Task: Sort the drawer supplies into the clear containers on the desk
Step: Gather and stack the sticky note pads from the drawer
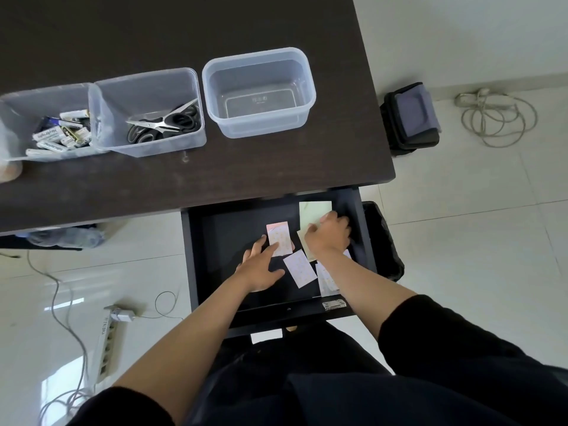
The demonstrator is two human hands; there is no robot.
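In the open drawer (215,241), her flat, open left hand (261,269) pressed a card (279,238) lying lengthwise toward the desk (276,167); right hand (329,233) curled on pale paper (313,210), grasp unclear

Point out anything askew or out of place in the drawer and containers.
The small cards lie scattered at mixed angles in the open drawer. Scissors and batteries sit in their containers; the right container is empty. Nothing spilled or damaged.
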